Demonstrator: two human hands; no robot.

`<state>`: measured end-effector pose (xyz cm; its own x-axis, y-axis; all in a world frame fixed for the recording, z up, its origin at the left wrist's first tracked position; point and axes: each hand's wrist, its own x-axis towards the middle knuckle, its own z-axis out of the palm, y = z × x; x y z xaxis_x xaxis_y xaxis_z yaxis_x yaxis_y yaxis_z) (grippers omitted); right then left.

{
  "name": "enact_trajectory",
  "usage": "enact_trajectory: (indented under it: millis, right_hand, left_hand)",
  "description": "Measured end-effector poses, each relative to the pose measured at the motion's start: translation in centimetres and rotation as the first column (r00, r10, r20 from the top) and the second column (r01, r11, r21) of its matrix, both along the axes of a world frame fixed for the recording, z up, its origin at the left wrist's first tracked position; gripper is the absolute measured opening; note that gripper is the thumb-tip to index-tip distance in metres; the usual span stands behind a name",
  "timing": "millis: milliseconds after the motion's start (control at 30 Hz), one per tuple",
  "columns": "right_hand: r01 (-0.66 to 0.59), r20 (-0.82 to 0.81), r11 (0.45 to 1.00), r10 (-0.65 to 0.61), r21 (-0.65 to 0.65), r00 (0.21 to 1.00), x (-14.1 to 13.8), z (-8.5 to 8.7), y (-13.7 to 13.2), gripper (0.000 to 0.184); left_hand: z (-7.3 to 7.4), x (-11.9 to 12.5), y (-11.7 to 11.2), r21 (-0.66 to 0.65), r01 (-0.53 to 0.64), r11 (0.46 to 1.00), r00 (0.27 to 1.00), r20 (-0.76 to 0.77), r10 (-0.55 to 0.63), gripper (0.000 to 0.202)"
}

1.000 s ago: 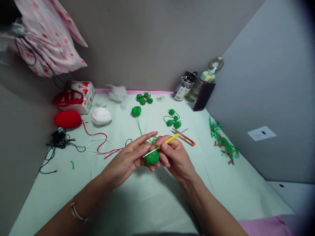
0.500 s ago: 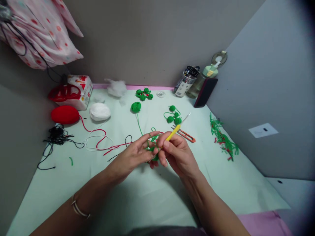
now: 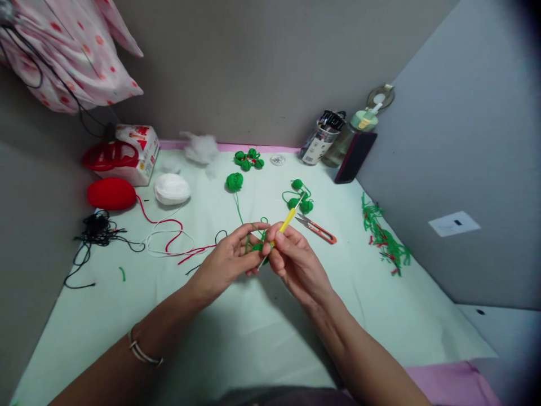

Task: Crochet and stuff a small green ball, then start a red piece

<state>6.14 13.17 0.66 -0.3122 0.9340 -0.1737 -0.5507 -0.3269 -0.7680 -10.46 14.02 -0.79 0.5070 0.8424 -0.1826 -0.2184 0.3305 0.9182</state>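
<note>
My right hand is closed on the yellow handle of a crochet hook, whose metal ends stick out both ways. The lower tip reaches toward my left fingers. My left hand pinches a small green crochet piece, largely hidden behind the fingers. Green yarn loops over the left fingers and runs back to a green yarn ball. Just beyond my right hand lie orange-handled thread snips and a cluster of green crocheted balls.
At left sit a red yarn ball, a white yarn ball, tangled black cord and a tissue pack. Stuffing lies at the back. A pen cup, bottle and phone stand back right; yarn scraps lie right.
The crochet hook and my right hand have shifted left and slightly nearer my left hand. Both hands have moved a little to the left, and the view has shifted slightly.
</note>
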Motion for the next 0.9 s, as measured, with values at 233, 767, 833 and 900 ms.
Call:
enact_trajectory:
  millis: [233, 767, 833, 900]
  right_hand:
    - [-0.153, -0.140, 0.984, 0.140, -0.087, 0.980, 1.6, 0.8, 0.6, 0.018]
    - [-0.390, -0.053, 0.914, 0.386, -0.112, 0.921, 1.3, 1.4, -0.3, 0.018]
    - [-0.383, -0.057, 0.919, 0.379, -0.097, 0.924, 1.3, 1.6, -0.3, 0.019]
    - [-0.361, -0.054, 0.928, 0.357, -0.091, 0.932, 1.5, 1.9, -0.3, 0.019]
  left_hand:
    - [2.6, -3.9, 1.4, 0.177, -0.028, 0.984, 0.971, -0.228, 0.069, 0.030]
    - [4.8, -5.3, 0.4, 0.473, -0.127, 0.872, 0.882, -0.348, 0.317, 0.056]
    - [3.2, -2.6, -0.3, 0.343, 0.050, 0.938, 0.959, -0.278, 0.051, 0.061]
    - [2.5, -1.1, -0.6, 0.250, 0.081, 0.965, 0.988, -0.147, -0.045, 0.061]
